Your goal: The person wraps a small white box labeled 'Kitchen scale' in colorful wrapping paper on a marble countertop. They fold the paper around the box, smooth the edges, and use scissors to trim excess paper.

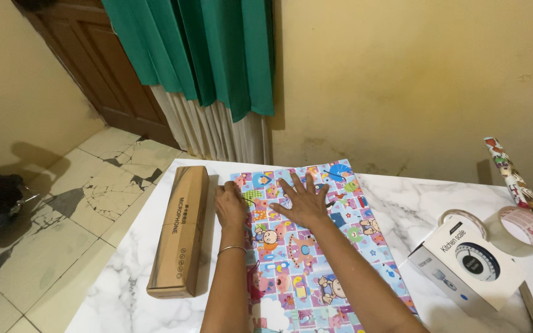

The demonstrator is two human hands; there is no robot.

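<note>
A sheet of colourful cartoon-print wrapping paper (303, 259) lies flat on the white marble-pattern table (402, 197). My right hand (303, 200) presses flat on the paper, fingers spread. My left hand (229, 206), with a thin bangle on the wrist, is curled at the paper's left edge and seems to pinch it. Just left of that hand lies a long brown cardboard box (181, 231), parallel to the paper's edge.
A white product box with a round dial picture (467, 265) sits at the right, with a roll of clear tape (519, 229) beside it and a roll of wrapping paper (513, 176) behind. Green curtains (211, 49) hang by the wall. Tiled floor lies to the left.
</note>
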